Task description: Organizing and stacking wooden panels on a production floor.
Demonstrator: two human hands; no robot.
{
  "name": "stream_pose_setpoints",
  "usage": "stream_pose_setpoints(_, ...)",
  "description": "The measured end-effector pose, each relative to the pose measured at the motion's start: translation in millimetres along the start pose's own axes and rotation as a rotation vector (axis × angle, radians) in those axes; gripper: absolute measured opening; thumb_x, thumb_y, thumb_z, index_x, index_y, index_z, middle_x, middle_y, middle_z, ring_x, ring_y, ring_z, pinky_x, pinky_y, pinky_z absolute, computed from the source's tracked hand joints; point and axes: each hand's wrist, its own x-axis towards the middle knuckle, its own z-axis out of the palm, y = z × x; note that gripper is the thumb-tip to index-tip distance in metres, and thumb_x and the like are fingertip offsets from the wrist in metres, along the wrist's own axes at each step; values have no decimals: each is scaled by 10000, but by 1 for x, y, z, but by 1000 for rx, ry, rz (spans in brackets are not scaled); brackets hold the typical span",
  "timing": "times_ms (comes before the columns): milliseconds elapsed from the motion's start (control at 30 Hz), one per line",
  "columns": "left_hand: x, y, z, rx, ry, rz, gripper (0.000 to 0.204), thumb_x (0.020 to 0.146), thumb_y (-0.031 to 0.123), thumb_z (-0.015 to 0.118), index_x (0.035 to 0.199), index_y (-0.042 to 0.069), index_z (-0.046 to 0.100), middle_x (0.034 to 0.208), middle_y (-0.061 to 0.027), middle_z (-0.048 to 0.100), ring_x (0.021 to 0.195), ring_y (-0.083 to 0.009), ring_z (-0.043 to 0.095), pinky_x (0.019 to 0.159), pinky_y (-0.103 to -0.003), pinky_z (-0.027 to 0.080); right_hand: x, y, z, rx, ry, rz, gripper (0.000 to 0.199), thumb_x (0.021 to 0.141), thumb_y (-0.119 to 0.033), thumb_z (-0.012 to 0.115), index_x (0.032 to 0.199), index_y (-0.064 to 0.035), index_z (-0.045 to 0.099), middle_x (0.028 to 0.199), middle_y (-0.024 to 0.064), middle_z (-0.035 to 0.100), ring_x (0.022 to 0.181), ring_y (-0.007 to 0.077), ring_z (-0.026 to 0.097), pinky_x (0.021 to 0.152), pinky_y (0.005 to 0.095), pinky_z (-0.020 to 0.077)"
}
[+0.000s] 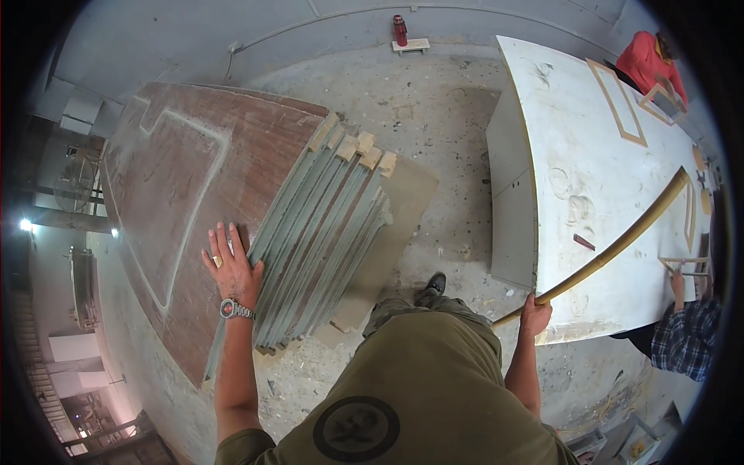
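Observation:
My left hand (235, 273), with a metal wristwatch, lies flat on the brown top board of a tall stack of panels (256, 139), fingers spread near the stack's edge. A pale outline runs over that board. Several wooden blocks (348, 147) jut from the stack's far end. On the right, my right hand (535, 316) is closed around a long yellowish-brown pole (624, 242), close to its near end. The pole looks curved and reaches out over the white worktable (562, 201); whether it touches the surface I cannot tell.
A small dark red object (584, 242) and a thin wooden frame (642, 138) lie on the worktable. Two people work at its far right side, one in a red top (642, 66), one in a plaid shirt (682, 341). A red flask (400, 32) stands on a low stool (411, 46) by the wall.

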Motion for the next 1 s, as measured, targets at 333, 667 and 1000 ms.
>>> stream_pose_setpoints(333, -4, -4, 7, -42, 135, 29, 936, 820, 470, 793, 1565, 95, 369, 1631, -162, 303, 1530, -360, 253, 1209, -613, 203, -2, -2, -2, 33, 45, -72, 442, 811, -413, 712, 865, 25, 691, 862, 266, 674, 830, 464, 658, 771, 545, 516)
stream_pose_setpoints(667, -2, -6, 12, 41, 90, 30, 927, 832, 384, 765, 1601, 135, 312, 1656, -127, 276, 1546, -326, 233, 1222, -593, 198, -3, -3, -2, 4, 54, -54, 419, 805, -403, 711, 892, 7, 693, 865, 265, 665, 836, 468, 660, 782, 546, 522)
stream_pose_setpoints(1000, -3, -4, 6, 22, 56, -3, 928, 835, 401, 758, 1594, 102, 317, 1644, -142, 296, 1542, -344, 235, 1221, -596, 192, -6, -5, -6, 39, 15, -21, 395, 803, -367, 710, 918, 9, 683, 886, 268, 653, 862, 469, 649, 799, 543, 514)
